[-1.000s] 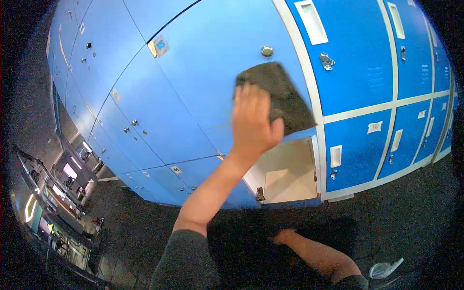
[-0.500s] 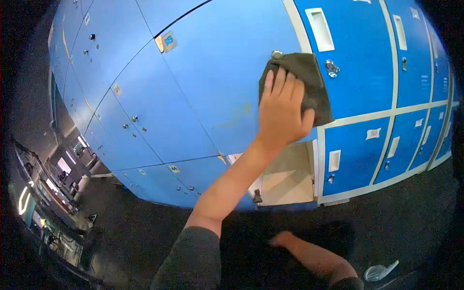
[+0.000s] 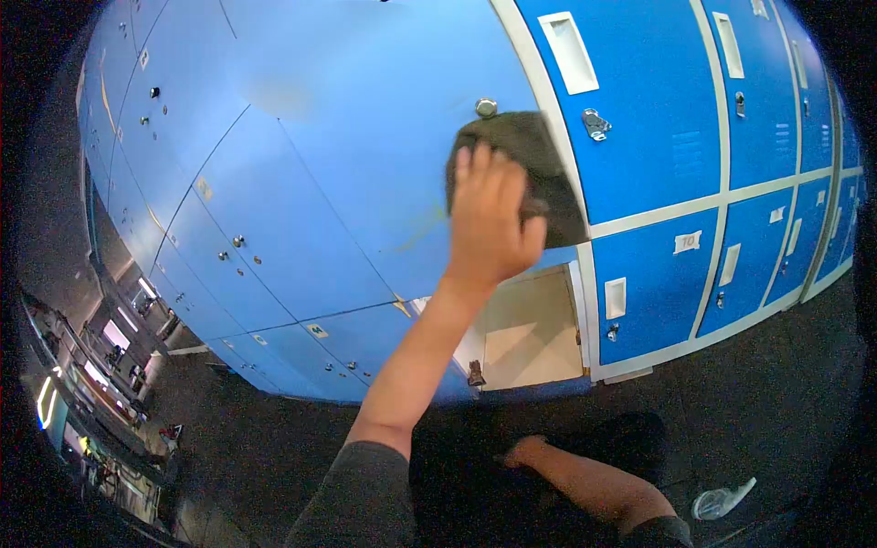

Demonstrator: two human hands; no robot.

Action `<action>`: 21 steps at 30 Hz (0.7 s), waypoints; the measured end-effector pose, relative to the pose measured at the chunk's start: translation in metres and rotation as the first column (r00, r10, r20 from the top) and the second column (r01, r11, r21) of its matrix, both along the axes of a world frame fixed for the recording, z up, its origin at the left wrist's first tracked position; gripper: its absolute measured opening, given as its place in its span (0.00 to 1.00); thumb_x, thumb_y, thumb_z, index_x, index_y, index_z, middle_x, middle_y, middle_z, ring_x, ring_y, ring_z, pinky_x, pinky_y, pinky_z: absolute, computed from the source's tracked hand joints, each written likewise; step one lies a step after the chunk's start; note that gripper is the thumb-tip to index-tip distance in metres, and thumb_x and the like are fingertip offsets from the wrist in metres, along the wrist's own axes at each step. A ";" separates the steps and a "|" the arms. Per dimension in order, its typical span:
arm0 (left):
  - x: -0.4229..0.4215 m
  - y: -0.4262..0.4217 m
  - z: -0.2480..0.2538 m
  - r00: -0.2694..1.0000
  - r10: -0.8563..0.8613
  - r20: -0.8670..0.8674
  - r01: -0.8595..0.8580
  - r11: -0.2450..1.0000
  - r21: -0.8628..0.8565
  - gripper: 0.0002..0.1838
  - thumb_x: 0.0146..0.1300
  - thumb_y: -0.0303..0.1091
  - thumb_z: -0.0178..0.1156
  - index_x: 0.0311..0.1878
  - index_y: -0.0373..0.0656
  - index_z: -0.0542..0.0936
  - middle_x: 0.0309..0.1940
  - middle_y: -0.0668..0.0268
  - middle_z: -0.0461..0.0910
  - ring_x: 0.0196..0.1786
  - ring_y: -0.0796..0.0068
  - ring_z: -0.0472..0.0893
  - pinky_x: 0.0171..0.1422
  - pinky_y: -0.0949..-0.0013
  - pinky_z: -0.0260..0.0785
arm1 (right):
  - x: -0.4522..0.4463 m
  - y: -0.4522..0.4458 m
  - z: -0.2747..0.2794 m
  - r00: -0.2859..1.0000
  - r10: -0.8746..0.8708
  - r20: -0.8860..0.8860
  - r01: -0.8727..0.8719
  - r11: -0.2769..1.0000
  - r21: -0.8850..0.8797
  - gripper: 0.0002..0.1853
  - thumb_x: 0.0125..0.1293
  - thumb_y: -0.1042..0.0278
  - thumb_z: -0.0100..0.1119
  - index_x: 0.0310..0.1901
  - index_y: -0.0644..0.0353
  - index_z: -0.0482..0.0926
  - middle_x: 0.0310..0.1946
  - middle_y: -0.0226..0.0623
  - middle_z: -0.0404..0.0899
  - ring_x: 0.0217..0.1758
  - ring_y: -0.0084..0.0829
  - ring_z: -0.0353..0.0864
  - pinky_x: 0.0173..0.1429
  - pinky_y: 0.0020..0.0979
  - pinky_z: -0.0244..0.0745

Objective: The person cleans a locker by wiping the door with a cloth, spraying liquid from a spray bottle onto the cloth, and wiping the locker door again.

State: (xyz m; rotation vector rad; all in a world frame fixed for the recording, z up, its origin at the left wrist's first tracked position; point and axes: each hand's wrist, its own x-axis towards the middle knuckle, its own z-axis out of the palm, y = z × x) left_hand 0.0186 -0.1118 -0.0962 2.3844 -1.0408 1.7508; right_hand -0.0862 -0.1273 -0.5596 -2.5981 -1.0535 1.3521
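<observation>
My left hand (image 3: 491,215) is pressed against a light blue locker door (image 3: 356,119), with a dark olive cloth (image 3: 555,196) under its palm and slightly spread fingers. The cloth lies against the door just below a round metal lock (image 3: 486,108). A faint yellowish smear (image 3: 418,230) marks the door to the left of the hand. My right hand (image 3: 525,452) hangs low over the dark floor, apart from the lockers; its fingers are too dark and blurred to make out.
Beneath the cloth is an open compartment (image 3: 530,329) with a pale interior and a small latch (image 3: 476,373) at its lower left. Darker blue lockers (image 3: 653,292) with white handles stand to the right. A clear and white object (image 3: 722,500) lies on the floor.
The view has shifted, so the lockers sit further left. My left hand stays on the cloth against the door, slightly lower relative to the round lock. My right hand remains low.
</observation>
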 end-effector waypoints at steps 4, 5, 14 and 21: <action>-0.001 -0.027 0.008 0.997 -0.073 -0.039 0.071 0.997 -0.035 0.29 0.51 0.36 0.58 0.54 0.25 0.77 0.61 0.32 0.74 0.73 0.27 0.67 0.84 0.31 0.47 | 0.011 0.010 -0.037 0.999 -0.023 -0.035 0.023 1.000 -0.011 0.48 0.72 0.19 0.32 0.83 0.43 0.56 0.84 0.39 0.55 0.85 0.51 0.55 0.82 0.70 0.46; -0.001 -0.023 0.004 0.999 -0.042 -0.010 0.041 0.998 -0.049 0.28 0.51 0.36 0.59 0.54 0.25 0.76 0.60 0.33 0.75 0.72 0.28 0.68 0.83 0.31 0.49 | 0.010 0.012 -0.044 0.999 -0.050 -0.005 0.050 0.998 0.025 0.48 0.72 0.19 0.32 0.83 0.44 0.56 0.84 0.39 0.55 0.85 0.51 0.55 0.82 0.70 0.46; -0.026 0.049 -0.037 0.987 0.159 0.025 -0.155 0.982 -0.109 0.27 0.49 0.34 0.60 0.52 0.25 0.76 0.58 0.34 0.74 0.68 0.25 0.69 0.79 0.27 0.52 | 0.003 0.012 -0.019 0.999 -0.009 0.036 0.008 1.000 0.015 0.46 0.73 0.21 0.33 0.83 0.41 0.57 0.84 0.38 0.56 0.85 0.52 0.56 0.83 0.66 0.48; 0.000 -0.018 0.000 0.997 0.037 0.065 -0.034 0.998 -0.046 0.26 0.55 0.40 0.61 0.52 0.28 0.78 0.60 0.32 0.73 0.70 0.24 0.68 0.81 0.28 0.49 | 0.017 0.009 -0.039 0.974 0.217 0.066 -0.225 0.962 0.152 0.39 0.76 0.30 0.40 0.74 0.53 0.73 0.77 0.42 0.69 0.79 0.49 0.67 0.83 0.52 0.58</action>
